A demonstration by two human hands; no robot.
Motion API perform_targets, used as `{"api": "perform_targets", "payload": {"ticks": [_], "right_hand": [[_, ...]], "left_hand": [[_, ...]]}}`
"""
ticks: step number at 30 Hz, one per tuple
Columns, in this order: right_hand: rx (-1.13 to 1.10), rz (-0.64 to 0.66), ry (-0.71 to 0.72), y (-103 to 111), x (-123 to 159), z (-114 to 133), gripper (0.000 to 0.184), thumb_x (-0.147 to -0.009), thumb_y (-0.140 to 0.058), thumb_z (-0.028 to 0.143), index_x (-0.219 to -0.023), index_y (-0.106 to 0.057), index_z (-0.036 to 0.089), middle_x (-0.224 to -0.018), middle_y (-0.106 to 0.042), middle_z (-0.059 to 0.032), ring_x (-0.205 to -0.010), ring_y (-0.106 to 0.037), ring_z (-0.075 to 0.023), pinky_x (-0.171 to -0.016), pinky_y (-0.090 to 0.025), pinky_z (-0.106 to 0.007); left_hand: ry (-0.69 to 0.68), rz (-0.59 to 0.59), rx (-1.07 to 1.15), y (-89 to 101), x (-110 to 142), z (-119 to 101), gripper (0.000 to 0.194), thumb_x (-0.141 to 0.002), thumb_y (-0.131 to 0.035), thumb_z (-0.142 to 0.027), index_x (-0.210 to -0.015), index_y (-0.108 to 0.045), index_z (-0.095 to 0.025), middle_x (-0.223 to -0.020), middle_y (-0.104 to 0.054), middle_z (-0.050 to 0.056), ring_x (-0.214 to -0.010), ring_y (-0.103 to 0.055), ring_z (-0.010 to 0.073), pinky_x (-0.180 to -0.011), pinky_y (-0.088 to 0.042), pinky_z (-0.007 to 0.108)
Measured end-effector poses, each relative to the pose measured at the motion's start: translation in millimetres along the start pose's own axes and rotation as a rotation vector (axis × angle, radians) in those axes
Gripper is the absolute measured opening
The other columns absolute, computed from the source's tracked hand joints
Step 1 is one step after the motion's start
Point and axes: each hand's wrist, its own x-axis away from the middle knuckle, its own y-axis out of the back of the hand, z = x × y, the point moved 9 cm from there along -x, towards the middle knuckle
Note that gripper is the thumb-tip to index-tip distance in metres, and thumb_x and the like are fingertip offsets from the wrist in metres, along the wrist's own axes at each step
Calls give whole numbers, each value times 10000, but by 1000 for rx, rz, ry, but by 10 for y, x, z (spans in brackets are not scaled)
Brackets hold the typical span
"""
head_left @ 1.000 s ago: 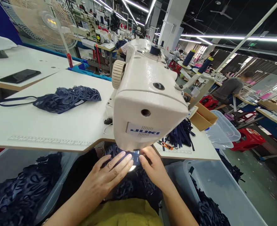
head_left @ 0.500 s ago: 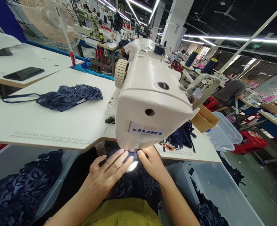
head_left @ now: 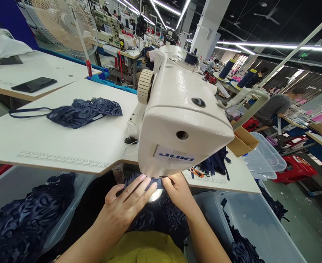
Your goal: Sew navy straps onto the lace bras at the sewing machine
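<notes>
A white JUKI sewing machine (head_left: 174, 128) fills the middle of the view, its head hiding the needle area. Under it lies a navy patterned garment (head_left: 166, 215), which hangs down towards my lap; a round bright metal plate (head_left: 155, 195) shows beside the cloth. My left hand (head_left: 124, 206) rests flat on the garment with fingers stretched out and the thumb apart. Close to the machine head, my right hand (head_left: 179, 191) pinches the garment's edge between thumb and bent fingers; the fingertips are partly hidden.
Left on the table (head_left: 54, 142) lie a navy lace bra (head_left: 84, 112) and, farther off, a phone (head_left: 34, 84). Orange-handled snips (head_left: 196, 172) and navy straps (head_left: 215, 162) lie right. Plastic bins (head_left: 259, 215) with navy pieces flank my legs. A fan (head_left: 70, 23) stands behind.
The view has shifted slightly, so the machine and table sit a little farther right. Both hands keep nearly the same places on the garment.
</notes>
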Motion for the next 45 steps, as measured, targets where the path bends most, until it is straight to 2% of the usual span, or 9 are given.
{"api": "perform_targets", "payload": {"ticks": [7,12,18,22,30,38,42,45], "right_hand": [[17,-5,-15,-2,-6,-1,230,-899,-439,163,-704,-559,186,-903,-559,-41,-881,-546,-161,-814,-434,-270],[7,4,-27,-4,-1,-11,217,-892,-443,150,-719,-568,186,-900,-552,-40,-890,-551,-163,-819,-437,-273],[-27,7,-43,-26,10,-36,229,-894,-443,146,-702,-564,182,-917,-541,-48,-954,-564,-178,-885,-434,-299],[-46,8,-13,-52,4,-7,217,-893,-433,132,-764,-601,180,-1014,-569,-66,-1020,-552,-188,-932,-422,-317],[-50,26,0,-73,-2,13,242,-888,-410,103,-875,-640,179,-1036,-610,-64,-1027,-552,-192,-941,-416,-323],[-38,-22,-5,-40,25,-2,246,-907,-388,140,-816,-608,204,-1027,-618,-47,-973,-557,-178,-896,-421,-296],[-47,-43,-26,-17,77,1,208,-947,-386,204,-929,-593,219,-995,-615,-43,-1007,-552,-181,-913,-414,-303],[-95,-74,-91,-7,112,-69,143,-956,-413,255,-990,-548,219,-953,-612,-33,-983,-561,-180,-861,-437,-295]], "left_hand": [[-51,21,-56,-40,25,-28,497,-1003,-266,-156,-1467,-280,-332,-1247,-660,-11,-1172,-581,138,-991,-304,307],[-52,14,-68,-60,35,-15,507,-999,-260,-146,-1474,-262,-324,-1242,-663,-4,-1175,-578,136,-998,-304,306],[-73,-49,-31,-18,45,-28,472,-1002,-271,-186,-1452,-332,-315,-1216,-677,-1,-1185,-568,142,-1016,-299,291],[-22,-25,5,-27,75,26,453,-1001,-284,-191,-1419,-397,-324,-1265,-647,5,-1204,-549,147,-1020,-280,296],[-50,21,9,-81,142,51,476,-987,-258,-191,-1445,-365,-265,-1332,-588,41,-1293,-462,180,-1050,-298,307],[-51,-3,28,-38,92,-9,449,-992,-282,-187,-1406,-430,-277,-1293,-617,37,-1269,-474,180,-1052,-271,322],[-57,13,28,-38,68,-40,434,-1003,-284,-222,-1413,-416,-282,-1302,-612,21,-1262,-462,166,-1079,-232,320],[-67,18,34,-43,54,-59,425,-1001,-299,-232,-1403,-430,-282,-1286,-620,21,-1253,-463,164,-1105,-195,333]]}}
